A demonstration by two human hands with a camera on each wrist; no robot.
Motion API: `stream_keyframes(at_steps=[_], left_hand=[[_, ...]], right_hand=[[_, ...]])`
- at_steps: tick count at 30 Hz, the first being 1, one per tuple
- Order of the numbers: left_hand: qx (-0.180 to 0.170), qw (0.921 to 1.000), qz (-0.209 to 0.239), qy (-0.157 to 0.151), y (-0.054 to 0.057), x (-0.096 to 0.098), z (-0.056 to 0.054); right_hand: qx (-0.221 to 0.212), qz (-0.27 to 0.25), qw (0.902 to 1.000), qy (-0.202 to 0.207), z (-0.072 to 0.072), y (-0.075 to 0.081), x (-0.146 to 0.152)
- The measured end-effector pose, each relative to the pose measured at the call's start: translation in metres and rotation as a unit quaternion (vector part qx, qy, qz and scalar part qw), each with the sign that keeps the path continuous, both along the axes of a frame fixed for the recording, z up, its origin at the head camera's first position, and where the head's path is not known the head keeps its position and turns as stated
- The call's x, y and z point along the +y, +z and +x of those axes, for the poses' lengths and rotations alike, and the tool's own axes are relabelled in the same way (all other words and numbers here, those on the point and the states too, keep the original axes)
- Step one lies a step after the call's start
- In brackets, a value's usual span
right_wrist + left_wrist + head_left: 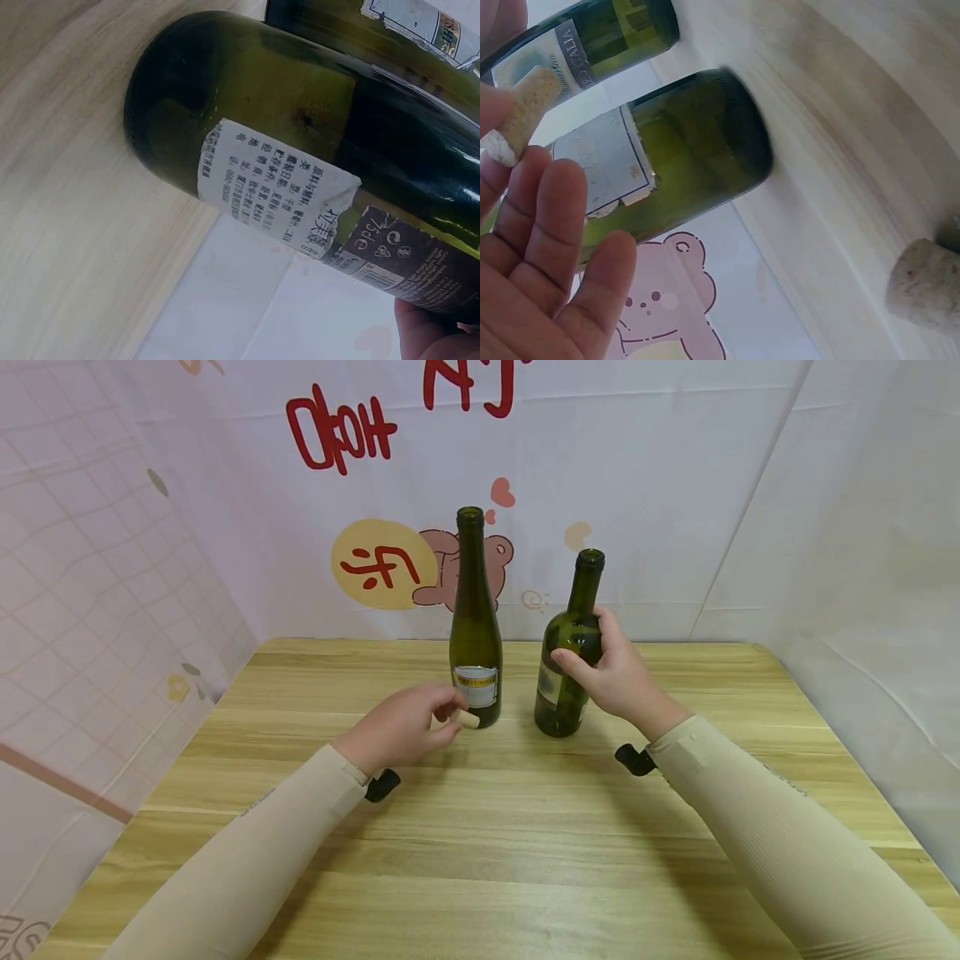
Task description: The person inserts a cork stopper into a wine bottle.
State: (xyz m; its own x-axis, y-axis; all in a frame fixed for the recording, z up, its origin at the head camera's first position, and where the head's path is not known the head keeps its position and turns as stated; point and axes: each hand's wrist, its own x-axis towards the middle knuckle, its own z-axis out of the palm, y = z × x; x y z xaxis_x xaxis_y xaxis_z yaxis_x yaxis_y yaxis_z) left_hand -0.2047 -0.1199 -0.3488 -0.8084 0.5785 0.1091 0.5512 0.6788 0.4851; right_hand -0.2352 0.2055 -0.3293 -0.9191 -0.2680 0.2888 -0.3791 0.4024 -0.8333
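Note:
My left hand pinches a small pale cork between thumb and fingertips, low in front of a tall green wine bottle. That bottle stands upright, its mouth uncovered, its label torn at the edge in the left wrist view. To its right is a shorter, dark green wine bottle, leaning slightly, also with a bare mouth. My right hand grips it around the upper body from the right; whether its base touches the table cannot be told. A white paper label shows on its back.
A second cork appears at the right edge of the left wrist view; I cannot pick it out in the head view. The wooden table ends at a printed cloth wall just behind the bottles.

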Motion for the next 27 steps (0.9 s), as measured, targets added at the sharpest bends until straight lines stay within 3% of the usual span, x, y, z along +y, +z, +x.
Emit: stream_keyframes(at_steps=[16,27], left_hand=[[0.021,0.9993,0.031,-0.006,0.012,0.01,-0.001],[0.027,0.9975,0.065,-0.01,0.029,0.021,-0.003]], right_hand=[[-0.006,-0.013,0.9999,0.003,0.001,-0.001,0.0],[-0.004,-0.016,0.9998,0.007,0.0,0.0,0.0]])
